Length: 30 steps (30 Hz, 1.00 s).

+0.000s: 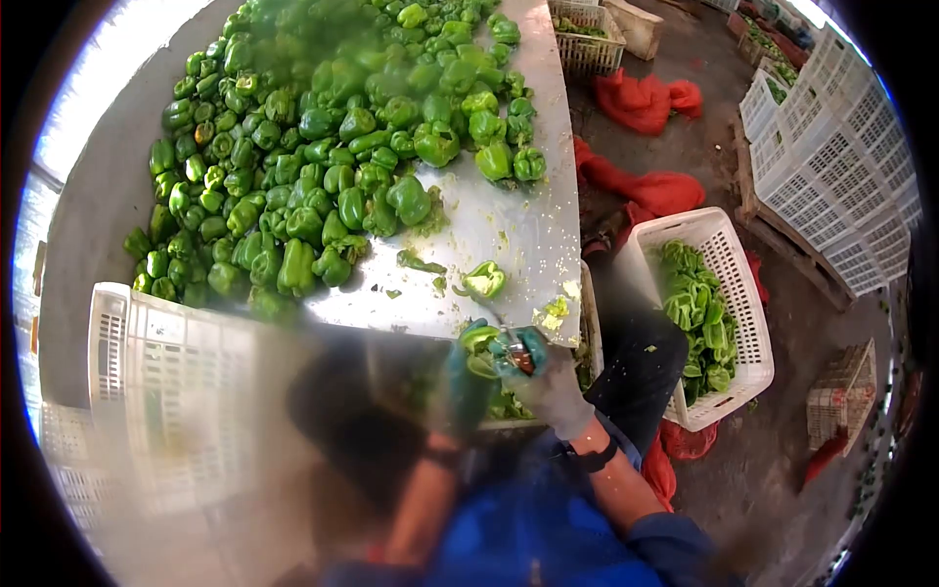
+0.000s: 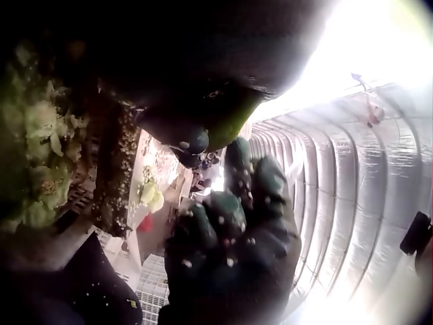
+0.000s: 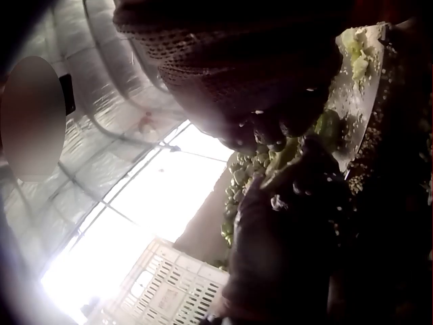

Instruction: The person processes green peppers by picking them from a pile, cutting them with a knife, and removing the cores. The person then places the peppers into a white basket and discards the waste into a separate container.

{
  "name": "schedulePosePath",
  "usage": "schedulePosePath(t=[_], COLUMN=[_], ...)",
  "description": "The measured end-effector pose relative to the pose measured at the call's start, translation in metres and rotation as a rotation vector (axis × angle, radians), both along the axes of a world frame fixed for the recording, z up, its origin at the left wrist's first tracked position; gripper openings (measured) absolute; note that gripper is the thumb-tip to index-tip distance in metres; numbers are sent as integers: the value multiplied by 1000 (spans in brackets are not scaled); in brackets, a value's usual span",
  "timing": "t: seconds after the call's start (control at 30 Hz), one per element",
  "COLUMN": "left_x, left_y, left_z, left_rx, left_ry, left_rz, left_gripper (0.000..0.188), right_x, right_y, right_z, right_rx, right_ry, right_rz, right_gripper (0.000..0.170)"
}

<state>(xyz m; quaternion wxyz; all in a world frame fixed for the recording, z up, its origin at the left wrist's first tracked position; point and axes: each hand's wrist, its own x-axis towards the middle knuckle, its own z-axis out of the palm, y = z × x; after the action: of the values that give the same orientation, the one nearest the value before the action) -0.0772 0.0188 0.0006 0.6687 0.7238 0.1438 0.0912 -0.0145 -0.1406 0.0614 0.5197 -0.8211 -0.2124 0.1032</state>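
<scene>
Both hands wear gloves, held together just in front of the metal table's edge. The left hand (image 1: 467, 389) grips a cut green pepper (image 1: 478, 340), whose light green side also shows in the left wrist view (image 2: 237, 124). Beside it the right hand (image 1: 548, 380) has its fingers curled round a small tool with a brown and shiny part (image 1: 522, 353); its exact shape cannot be made out. In the right wrist view the pepper (image 3: 283, 157) lies between the right hand (image 3: 233, 74) above and the left hand (image 3: 281, 237) below, both dark.
A large heap of green peppers (image 1: 293, 181) covers much of the table (image 1: 533, 235). An opened pepper (image 1: 484, 281) lies near its front edge. At the right stands a white crate (image 1: 751, 328) of cut peppers; another white crate (image 1: 161, 382) is at the left. Red netting (image 1: 650, 193) lies behind.
</scene>
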Motion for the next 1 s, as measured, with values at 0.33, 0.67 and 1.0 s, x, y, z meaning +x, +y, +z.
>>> schedulePosePath(t=[0.33, 0.67, 1.0], left_x=[5, 62, 48], left_y=[-2, 87, 112], left_z=[-7, 11, -5], left_rx=[114, 1071, 528], left_ry=[-108, 151, -55], left_rz=[81, 76, 151], left_gripper=[43, 61, 46], right_x=[0, 57, 98], right_y=[14, 36, 67], right_z=[-44, -10, -50], right_rx=[31, -239, -176], right_ry=[-52, -791, -332], right_rz=[11, -184, 10], right_gripper=[28, 34, 31])
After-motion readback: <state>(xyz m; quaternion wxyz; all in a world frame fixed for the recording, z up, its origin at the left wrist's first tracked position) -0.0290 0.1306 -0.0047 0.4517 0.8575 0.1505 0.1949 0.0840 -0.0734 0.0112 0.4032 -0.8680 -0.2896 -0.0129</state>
